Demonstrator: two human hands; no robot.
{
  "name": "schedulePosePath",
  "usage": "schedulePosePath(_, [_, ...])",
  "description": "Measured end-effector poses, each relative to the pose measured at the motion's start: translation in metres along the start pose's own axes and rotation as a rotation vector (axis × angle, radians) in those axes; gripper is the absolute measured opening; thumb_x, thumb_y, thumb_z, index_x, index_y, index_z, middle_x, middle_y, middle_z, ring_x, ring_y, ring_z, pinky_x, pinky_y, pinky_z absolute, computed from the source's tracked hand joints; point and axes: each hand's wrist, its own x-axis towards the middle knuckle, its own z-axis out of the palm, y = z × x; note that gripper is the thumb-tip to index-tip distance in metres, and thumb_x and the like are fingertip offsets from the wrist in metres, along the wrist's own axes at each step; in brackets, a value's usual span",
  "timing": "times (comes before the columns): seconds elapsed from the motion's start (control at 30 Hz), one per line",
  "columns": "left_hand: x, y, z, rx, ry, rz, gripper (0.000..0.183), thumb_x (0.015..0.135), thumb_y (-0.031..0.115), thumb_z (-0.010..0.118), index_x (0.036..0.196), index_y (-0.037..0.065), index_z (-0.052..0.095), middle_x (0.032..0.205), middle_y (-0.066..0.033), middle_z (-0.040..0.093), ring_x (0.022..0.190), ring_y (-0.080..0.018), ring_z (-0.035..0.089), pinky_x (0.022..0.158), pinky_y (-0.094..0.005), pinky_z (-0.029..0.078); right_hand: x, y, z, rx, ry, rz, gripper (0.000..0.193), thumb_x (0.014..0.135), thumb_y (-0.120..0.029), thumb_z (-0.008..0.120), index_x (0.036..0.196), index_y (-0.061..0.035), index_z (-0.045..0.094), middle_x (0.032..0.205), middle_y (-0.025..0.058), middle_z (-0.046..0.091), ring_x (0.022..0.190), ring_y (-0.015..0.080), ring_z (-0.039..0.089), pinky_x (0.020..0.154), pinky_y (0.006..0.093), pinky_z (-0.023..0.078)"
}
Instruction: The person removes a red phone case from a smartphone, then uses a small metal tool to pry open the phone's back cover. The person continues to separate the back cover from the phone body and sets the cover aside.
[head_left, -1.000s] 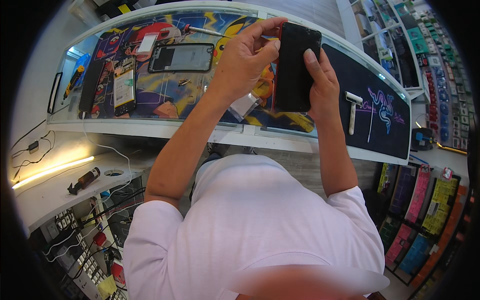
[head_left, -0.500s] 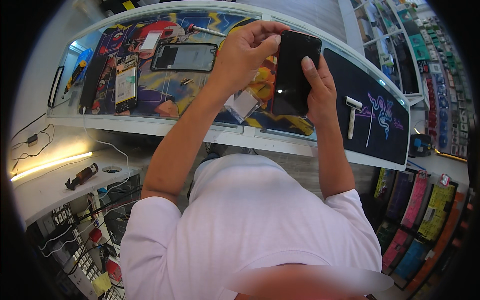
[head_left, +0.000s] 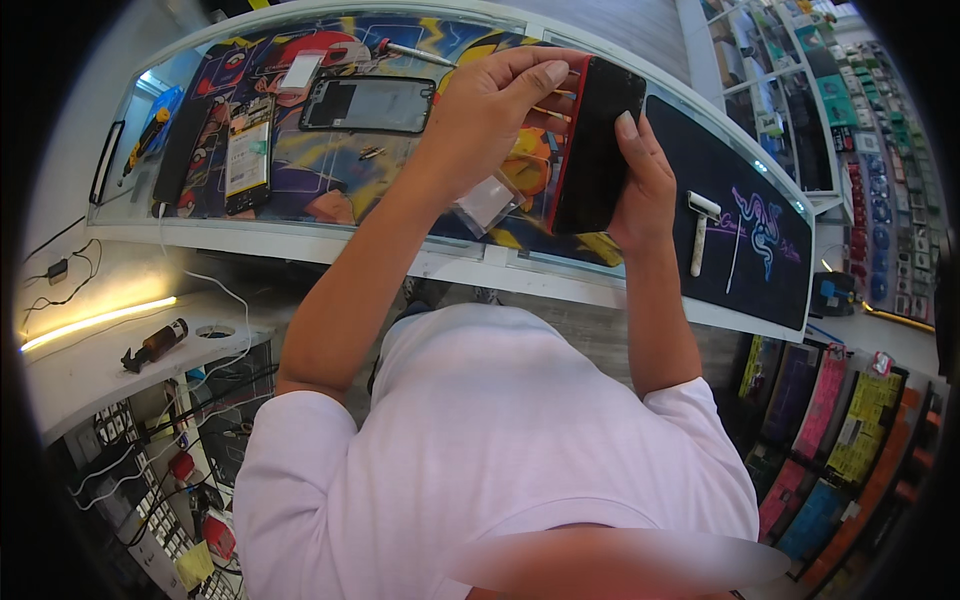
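Note:
A black-screened smartphone (head_left: 600,145) with a red left edge is held up over the right half of the workbench. My right hand (head_left: 648,185) grips its right side, thumb lying on the front near the edge. My left hand (head_left: 500,115) is at the upper left edge, its thumb and index finger bent together at the corner; the other fingers reach toward the red edge, their tips partly hidden. Below the left hand lies a clear plastic bag (head_left: 488,203) with a white piece in it. An opened phone (head_left: 250,155) with its battery exposed and a dark phone housing (head_left: 367,105) lie further left.
A screwdriver (head_left: 420,52) and a small white packet (head_left: 300,72) lie toward the back, with small metal parts (head_left: 372,153) nearer. A roller (head_left: 702,225) and a thin white stick (head_left: 738,255) rest on the black mat (head_left: 680,150) at right. A white cable (head_left: 205,280) hangs at left.
The smartphone has shifted slightly right and turned, so more of its red left edge shows. My left fingers have spread along that edge. My right hand keeps its grip.

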Motion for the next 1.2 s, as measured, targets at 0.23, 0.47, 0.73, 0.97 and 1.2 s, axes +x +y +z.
schedulePosePath(0.23, [-0.014,0.001,0.002,0.027,0.004,0.001,0.034,0.102,0.022,0.068,0.126,-0.002,0.070,0.109,-0.0089,0.076,0.097,-0.0135,0.072,0.092,-0.0286,0.058,-0.004,-0.003,-0.002,0.065,-0.071,0.003,0.043,0.109,-0.027,0.053,0.146,-0.0046,0.047,0.126,0.0091,0.067,0.109,0.0144,0.070,0.092,0.0312,0.060])
schedulePosePath(0.47, [-0.022,0.001,0.004,-0.004,0.017,0.004,0.032,0.100,0.022,0.072,0.122,-0.002,0.072,0.107,-0.0091,0.076,0.097,-0.0134,0.072,0.092,-0.0271,0.058,-0.006,-0.003,-0.001,0.023,-0.051,-0.007,0.042,0.108,-0.027,0.056,0.143,-0.0050,0.049,0.125,0.0081,0.067,0.108,0.0137,0.070,0.091,0.0298,0.060])
schedulePosePath(0.73, [-0.021,-0.002,0.003,0.009,0.036,-0.010,0.031,0.100,0.024,0.072,0.118,-0.001,0.073,0.105,-0.0093,0.076,0.096,-0.0143,0.073,0.090,-0.0272,0.058,-0.008,-0.007,0.002,-0.175,0.034,-0.109,0.040,0.107,-0.029,0.061,0.138,-0.0048,0.054,0.121,0.0066,0.067,0.102,0.0096,0.068,0.086,0.0259,0.059])
schedulePosePath(0.97, [-0.010,-0.010,0.006,0.022,0.093,-0.022,0.024,0.100,0.019,0.070,0.109,-0.003,0.071,0.097,-0.0083,0.075,0.086,-0.0126,0.072,0.082,-0.0268,0.059,-0.009,-0.010,-0.002,-0.395,0.069,-0.204,0.035,0.108,-0.029,0.060,0.133,-0.0041,0.055,0.114,0.0044,0.067,0.098,0.0070,0.066,0.083,0.0232,0.058])
schedulePosePath(1.2, [0.004,-0.022,0.008,0.137,0.072,-0.047,0.029,0.099,0.023,0.071,0.111,-0.004,0.068,0.098,-0.0092,0.073,0.087,-0.0129,0.072,0.080,-0.0254,0.059,-0.005,-0.006,-0.013,-0.547,0.117,-0.259,0.035,0.107,-0.027,0.060,0.133,-0.0042,0.055,0.115,0.0062,0.068,0.099,0.0077,0.067,0.084,0.0225,0.058])
